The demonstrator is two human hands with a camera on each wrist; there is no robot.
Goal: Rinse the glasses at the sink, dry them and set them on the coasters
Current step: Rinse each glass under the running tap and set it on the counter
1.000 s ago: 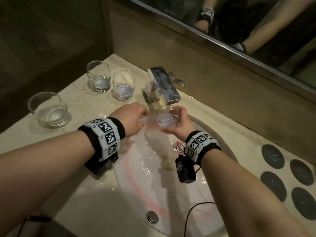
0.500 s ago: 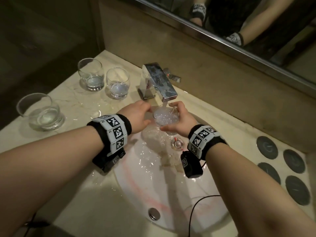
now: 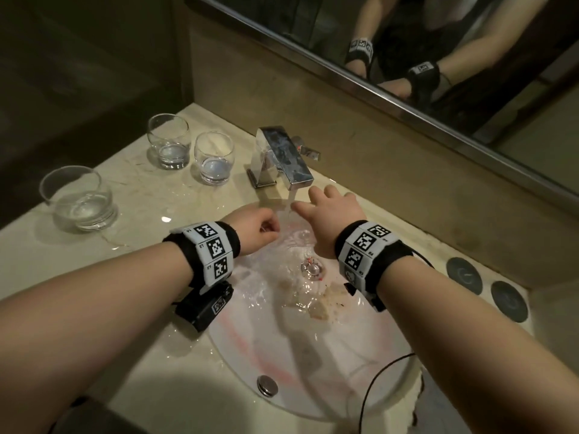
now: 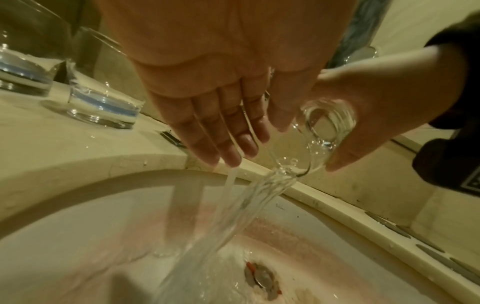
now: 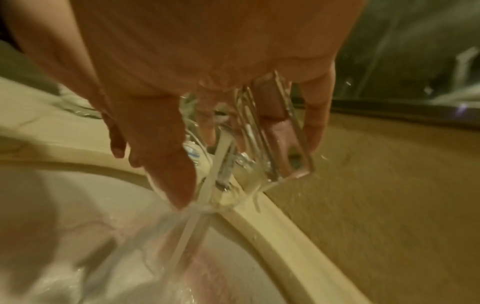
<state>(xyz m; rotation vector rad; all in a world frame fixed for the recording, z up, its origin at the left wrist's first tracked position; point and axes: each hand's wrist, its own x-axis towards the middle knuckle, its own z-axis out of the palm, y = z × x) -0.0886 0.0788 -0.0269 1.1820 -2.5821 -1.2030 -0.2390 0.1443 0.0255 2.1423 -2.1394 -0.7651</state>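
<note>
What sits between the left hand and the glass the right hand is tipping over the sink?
In the left wrist view, only the thin tap stream falls between the left hand and the tilted clear glass held by the right hand.

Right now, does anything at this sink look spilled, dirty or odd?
Yes. Brownish scraps lie in the sink beside the drain, with pinkish staining. Water is puddled on the counter near the three standing glasses.

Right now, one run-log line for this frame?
phase: rinsing | right hand: grips glass tipped, pouring into sink | left hand: open beside stream | tap: running | counter: three glasses waiting
</note>
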